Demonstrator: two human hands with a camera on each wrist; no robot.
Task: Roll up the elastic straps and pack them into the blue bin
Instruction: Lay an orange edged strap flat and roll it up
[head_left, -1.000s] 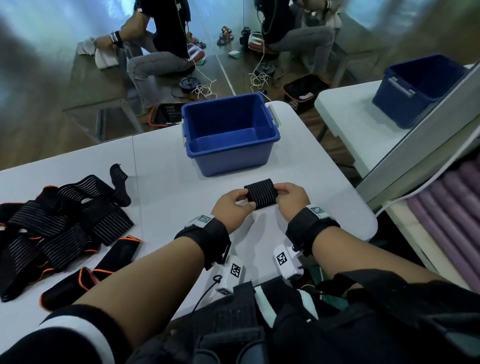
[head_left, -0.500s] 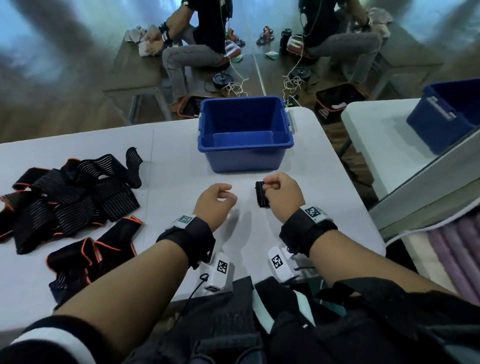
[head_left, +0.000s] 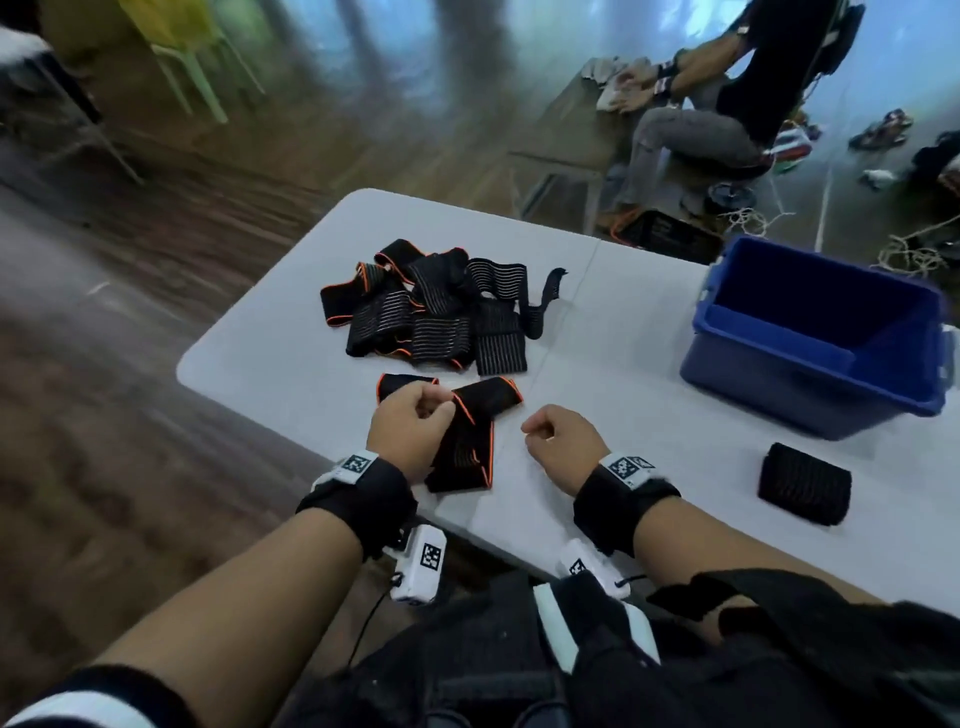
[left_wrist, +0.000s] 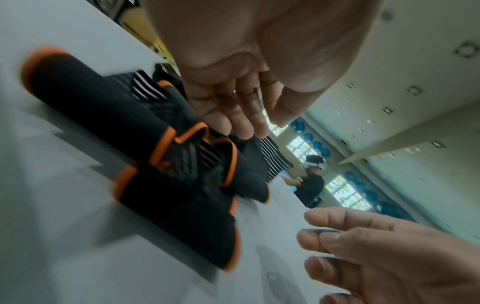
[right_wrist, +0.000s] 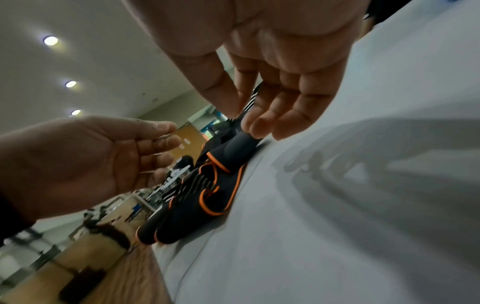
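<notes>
The left hand (head_left: 410, 431) hovers loose and empty just over the soft, floppy orange-edged strap (head_left: 467, 441) lying on the counter (head_left: 623, 415), the right hand (head_left: 558, 441) is empty too, so I would pinch one end and roll.

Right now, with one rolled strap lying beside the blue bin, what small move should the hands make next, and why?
Probably close the left hand on the black orange-edged elastic strap lying just under it and draw it nearer. Both hands look empty, and the right hand hovers beside this strap. The rolled black strap waits beside the blue plastic bin, not in it.
</notes>
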